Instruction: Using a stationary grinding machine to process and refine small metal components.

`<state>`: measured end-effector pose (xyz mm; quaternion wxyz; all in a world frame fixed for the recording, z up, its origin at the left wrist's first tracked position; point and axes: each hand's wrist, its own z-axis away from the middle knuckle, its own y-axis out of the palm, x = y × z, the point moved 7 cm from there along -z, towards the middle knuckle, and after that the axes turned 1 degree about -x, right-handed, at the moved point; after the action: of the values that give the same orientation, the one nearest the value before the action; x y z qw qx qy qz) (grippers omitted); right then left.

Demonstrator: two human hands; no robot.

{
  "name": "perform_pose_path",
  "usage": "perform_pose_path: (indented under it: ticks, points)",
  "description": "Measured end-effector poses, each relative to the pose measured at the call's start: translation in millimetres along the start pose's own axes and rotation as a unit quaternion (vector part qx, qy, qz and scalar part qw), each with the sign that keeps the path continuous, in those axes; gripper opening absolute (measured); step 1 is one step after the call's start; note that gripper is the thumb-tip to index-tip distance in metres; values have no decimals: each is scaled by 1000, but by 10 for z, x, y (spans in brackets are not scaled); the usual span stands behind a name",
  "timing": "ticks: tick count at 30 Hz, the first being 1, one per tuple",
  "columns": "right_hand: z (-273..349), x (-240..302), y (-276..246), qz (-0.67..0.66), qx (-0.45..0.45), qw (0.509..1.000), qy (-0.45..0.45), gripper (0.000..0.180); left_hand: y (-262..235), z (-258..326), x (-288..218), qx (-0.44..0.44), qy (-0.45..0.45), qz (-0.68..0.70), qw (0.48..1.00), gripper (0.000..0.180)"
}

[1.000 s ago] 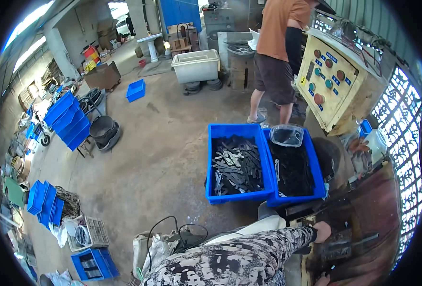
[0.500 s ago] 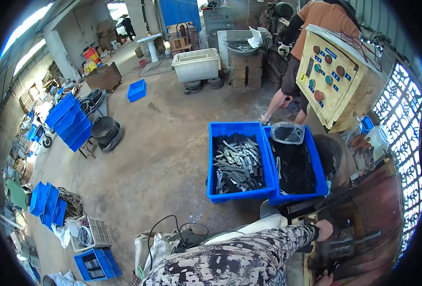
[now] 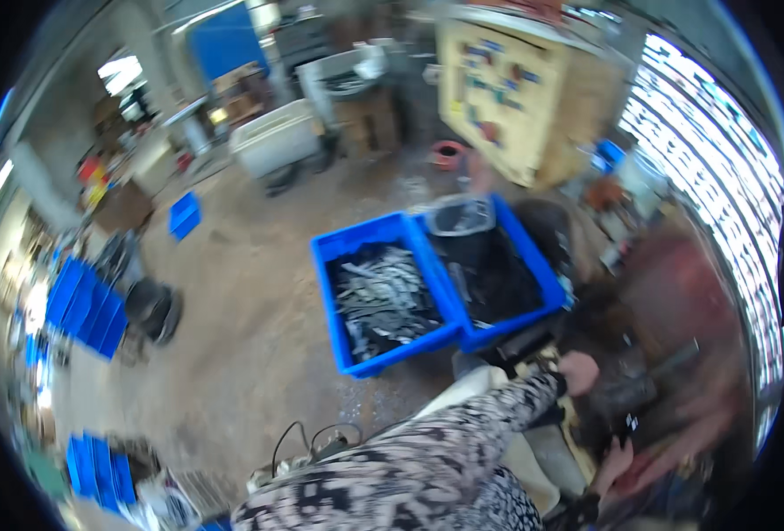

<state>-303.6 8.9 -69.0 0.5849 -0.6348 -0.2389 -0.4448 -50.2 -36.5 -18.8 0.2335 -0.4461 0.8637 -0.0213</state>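
Head view, motion-blurred throughout; we list what can be read.

Item: left hand point(image 3: 578, 372). Our patterned sleeve point(image 3: 463, 442) runs from the lower edge up and right to it. The hand rests at the near edge of a dark machine point(image 3: 626, 389); whether its fingers are closed on anything we cannot tell, the blur hides them.

Item: right hand point(image 3: 617, 460). Low at the right, just below the machine and touching or just beside its dark front. Fingers appear curled, but we cannot tell whether they clamp a part.

Item: left bin point(image 3: 334, 265), blue, on the floor, holding a heap of grey metal strips point(image 3: 383, 296). The strips lie mostly with their long axes running from upper right to lower left.

Item: right bin point(image 3: 533, 257), blue, touching the first along one wall, filled with dark pieces point(image 3: 489, 279); a clear container point(image 3: 461, 215) sits at its far end.

Relation noted: both bins lie up and to the left of our hands, the right bin nearer. The left hand is the closer of the two to them, just below the right bin's near corner; the right hand is well apart.

Surroundings: yellow board point(image 3: 498, 97) beyond the bins; white tub point(image 3: 277, 137) farther back; stacked blue crates point(image 3: 86, 305) at far left; concrete floor point(image 3: 241, 327).
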Motion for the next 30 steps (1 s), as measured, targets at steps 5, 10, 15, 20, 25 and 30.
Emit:
perform_pose_path:
  ticks: [5,10,15,20,25,30]
  points:
    - [199,393,-205,95,-78,992,-39,31,-418,-86,-316,205,394,412,796,17]
    - [-31,-12,-146,169,-148,962,-153,28,-629,338,-254,271,661,616,330,14]
    - [312,384,-136,200,-126,969,-69,24,-598,537,-335,216,740,606,-197,12]
    - [440,580,-148,219,-149,960,-93,22,-253,-20,-337,-96,557,451,-691,17]
    - [415,623,-136,218,-143,961,-94,24,-277,32,-275,-79,568,460,-678,19]
    - [415,608,-143,212,-150,962,-87,23,-274,19,-264,-90,564,464,-677,19]
